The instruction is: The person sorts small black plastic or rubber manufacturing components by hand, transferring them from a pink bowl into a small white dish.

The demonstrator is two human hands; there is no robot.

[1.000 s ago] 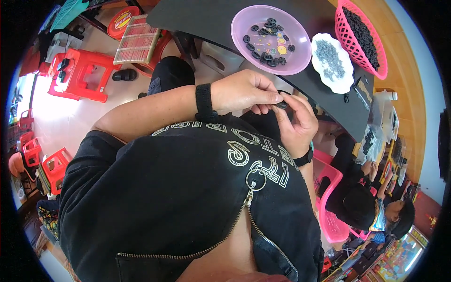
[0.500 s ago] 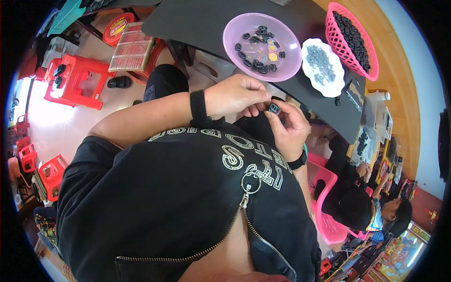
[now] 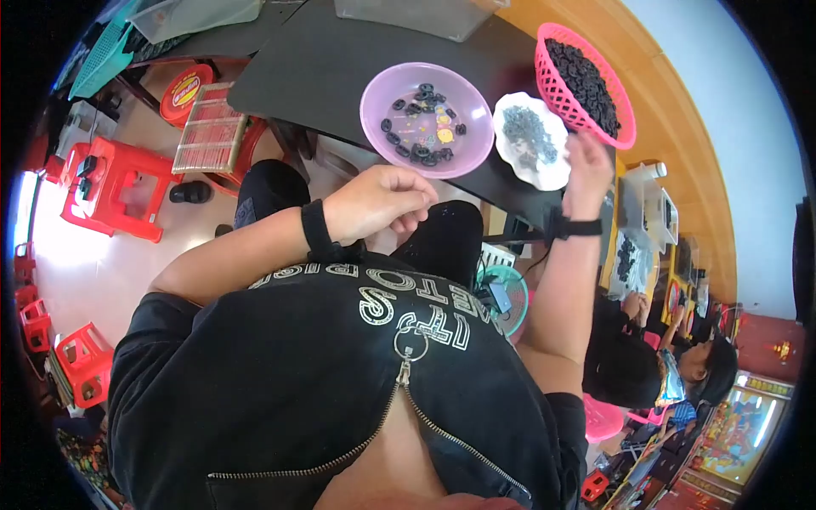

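Pink basket (image 3: 557,76) of black rings lies just beyond the right hand's fingers (image 3: 586,144).

Round red lid or tin (image 3: 187,87) with yellow label, floor at 10 o'clock, just left of slatted rack. Small dark rectangular device with blue-lit screen (image 3: 500,297), just right of centre, lying on teal round object. Brightly coloured poster or panel (image 3: 733,433), reds and yellows, far 4 o'clock edge; red wall sign with gold mark (image 3: 778,348) above it at 3–4 o'clock. White lettering printed across black garment (image 3: 399,306), centre.
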